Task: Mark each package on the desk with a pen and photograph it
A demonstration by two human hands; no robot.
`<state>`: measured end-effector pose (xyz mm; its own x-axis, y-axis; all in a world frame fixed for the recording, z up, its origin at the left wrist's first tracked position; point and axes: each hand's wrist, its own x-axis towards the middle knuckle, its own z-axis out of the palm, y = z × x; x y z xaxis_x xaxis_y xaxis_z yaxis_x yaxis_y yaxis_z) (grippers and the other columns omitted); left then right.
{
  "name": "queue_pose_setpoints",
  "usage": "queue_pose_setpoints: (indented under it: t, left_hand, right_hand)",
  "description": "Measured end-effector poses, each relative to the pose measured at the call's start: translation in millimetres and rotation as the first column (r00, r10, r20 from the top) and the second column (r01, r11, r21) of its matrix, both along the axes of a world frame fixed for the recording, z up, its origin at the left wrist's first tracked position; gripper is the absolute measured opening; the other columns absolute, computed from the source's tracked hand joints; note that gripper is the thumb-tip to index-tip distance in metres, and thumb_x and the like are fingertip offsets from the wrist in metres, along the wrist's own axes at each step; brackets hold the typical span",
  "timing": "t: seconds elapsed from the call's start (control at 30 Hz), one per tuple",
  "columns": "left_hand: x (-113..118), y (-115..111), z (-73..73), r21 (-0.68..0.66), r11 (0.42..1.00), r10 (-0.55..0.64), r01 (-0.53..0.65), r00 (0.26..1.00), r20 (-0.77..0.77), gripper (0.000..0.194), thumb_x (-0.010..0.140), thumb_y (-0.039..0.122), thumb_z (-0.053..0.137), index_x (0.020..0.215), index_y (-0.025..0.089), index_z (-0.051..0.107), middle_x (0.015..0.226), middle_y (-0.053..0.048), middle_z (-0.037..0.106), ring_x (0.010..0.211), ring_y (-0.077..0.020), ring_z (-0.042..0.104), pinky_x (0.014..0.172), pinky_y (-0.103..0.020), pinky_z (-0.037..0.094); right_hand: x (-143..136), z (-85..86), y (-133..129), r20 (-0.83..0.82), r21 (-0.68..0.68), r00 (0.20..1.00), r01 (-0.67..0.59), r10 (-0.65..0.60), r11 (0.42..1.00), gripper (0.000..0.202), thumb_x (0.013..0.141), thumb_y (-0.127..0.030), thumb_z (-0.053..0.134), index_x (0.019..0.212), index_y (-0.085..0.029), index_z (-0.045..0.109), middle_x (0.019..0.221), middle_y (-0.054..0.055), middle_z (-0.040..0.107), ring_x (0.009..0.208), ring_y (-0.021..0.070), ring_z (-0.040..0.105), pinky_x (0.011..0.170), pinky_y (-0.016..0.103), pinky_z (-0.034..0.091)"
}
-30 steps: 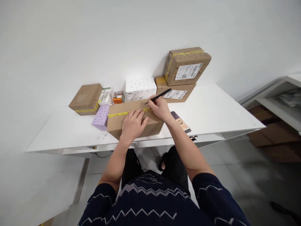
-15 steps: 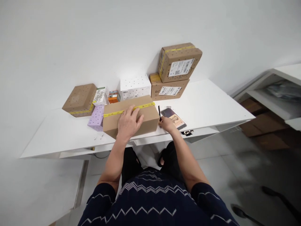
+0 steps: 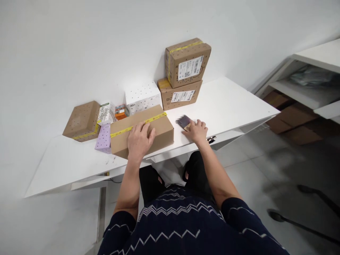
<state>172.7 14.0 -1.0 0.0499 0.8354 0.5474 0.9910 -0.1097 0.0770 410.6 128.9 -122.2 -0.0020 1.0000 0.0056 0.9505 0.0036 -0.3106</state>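
A brown cardboard box (image 3: 162,129) with yellow tape across its top sits near the table's front edge. On its top rests my left hand (image 3: 139,140), fingers spread and lying over the tape. A dark smartphone (image 3: 184,122) lies on the table to the right of the box. My right hand (image 3: 197,131) covers its lower part, thumb at the left edge and fingers curled toward the right edge. The orange picture on the phone's back is mostly hidden by the hand.
Behind the box stand a white dotted box (image 3: 143,97), a small orange box (image 3: 120,112) and a Super Meal carton (image 3: 106,113). A lilac box (image 3: 103,140) and a brown box (image 3: 82,120) are at left. Two labelled boxes (image 3: 186,65) are stacked. A shelf (image 3: 297,95) stands right.
My right hand has moved from the box's right side onto the phone. The thin black object it held is no longer visible. My left hand stays on the box; the view has shifted.
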Motion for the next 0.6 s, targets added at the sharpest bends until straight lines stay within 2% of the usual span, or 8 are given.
queue_pose_setpoints:
  t: [0.13,0.27,0.33,0.4,0.43,0.47,0.53,0.6]
  left_hand:
    - [0.2,0.2,-0.7,0.0,1.0,-0.002,0.002,1.0,0.016,0.037,0.098,0.042,0.045,0.116,0.019,0.068,0.122,-0.014,0.067,0.115,-0.028,0.061,0.099,-0.043,0.048]
    - [0.8,-0.8,-0.6,0.0,1.0,0.007,-0.007,1.0,0.009,0.036,0.098,0.041,0.046,0.116,0.019,0.068,0.123,-0.013,0.067,0.114,-0.028,0.062,0.098,-0.042,0.048]
    - [1.2,-1.5,0.0,0.002,1.0,0.013,-0.013,1.0,-0.003,0.035,0.097,0.04,0.047,0.116,0.018,0.068,0.122,-0.013,0.068,0.114,-0.0276,0.062,0.098,-0.041,0.049]
    - [1.6,-2.2,1.0,0.003,1.0,0.016,-0.016,1.0,-0.015,0.034,0.097,0.039,0.048,0.115,0.018,0.068,0.121,-0.012,0.068,0.113,-0.0274,0.062,0.098,-0.04,0.049]
    - [1.8,-2.5,1.5,0.004,1.0,0.018,-0.018,1.0,-0.019,0.034,0.097,0.039,0.049,0.115,0.018,0.068,0.121,-0.012,0.068,0.113,-0.0274,0.062,0.097,-0.04,0.049]
    - [2.0,-2.7,1.9,0.005,1.0,0.018,-0.018,1.0,-0.021,0.033,0.096,0.038,0.049,0.114,0.018,0.068,0.121,-0.012,0.068,0.112,-0.0272,0.062,0.097,-0.04,0.049]
    - [2.2,-3.1,2.4,0.005,1.0,0.017,-0.017,1.0,-0.02,0.032,0.096,0.038,0.049,0.114,0.018,0.068,0.121,-0.012,0.068,0.112,-0.0267,0.062,0.097,-0.039,0.049]
    - [2.3,-3.4,2.3,0.006,1.0,0.014,-0.014,1.0,-0.015,0.032,0.096,0.037,0.049,0.114,0.018,0.068,0.12,-0.012,0.068,0.112,-0.0262,0.062,0.098,-0.039,0.049]
  right_hand:
    - [6.2,-5.1,3.9,-0.011,-0.062,0.997,-0.074,0.073,0.995,0.062,0.088,-0.05,0.06,0.139,-0.017,0.05,0.138,0.021,0.051,0.122,0.0364,0.042,0.097,0.045,0.036]
    - [3.9,-4.7,2.8,-0.062,-0.028,0.997,-0.046,0.044,0.999,0.063,0.086,-0.045,0.06,0.14,-0.013,0.05,0.133,0.024,0.056,0.119,0.038,0.046,0.095,0.045,0.039]
    - [6.8,-3.1,0.8,-0.16,-0.019,0.987,0.001,-0.004,1.0,0.066,0.083,-0.043,0.062,0.14,-0.012,0.051,0.128,0.024,0.059,0.119,0.0383,0.048,0.096,0.046,0.04]
    - [13.2,-0.1,-3.0,-0.382,-0.05,0.92,0.072,-0.085,0.996,0.068,0.079,-0.044,0.064,0.138,-0.011,0.052,0.122,0.022,0.064,0.114,0.0352,0.055,0.096,0.044,0.044]
    - [17.0,2.6,-6.1,-0.534,-0.089,0.835,0.101,-0.133,0.991,0.068,0.078,-0.045,0.064,0.136,-0.011,0.053,0.117,0.02,0.066,0.109,0.0326,0.059,0.094,0.043,0.047]
    - [20.6,6.5,-10.3,-0.686,-0.138,0.706,0.109,-0.174,0.984,0.068,0.076,-0.048,0.063,0.134,-0.013,0.055,0.113,0.017,0.068,0.102,0.0298,0.063,0.09,0.041,0.05]
    - [25.7,19.6,-23.4,-0.908,-0.217,0.357,0.046,-0.219,0.975,0.063,0.076,-0.055,0.058,0.125,-0.016,0.059,0.103,0.013,0.071,0.088,0.0263,0.067,0.079,0.039,0.055]
    - [26.1,40.0,-42.6,-0.977,-0.211,0.022,-0.074,-0.21,0.975,0.059,0.078,-0.062,0.049,0.114,-0.018,0.062,0.099,0.013,0.072,0.084,0.0265,0.069,0.073,0.041,0.058]
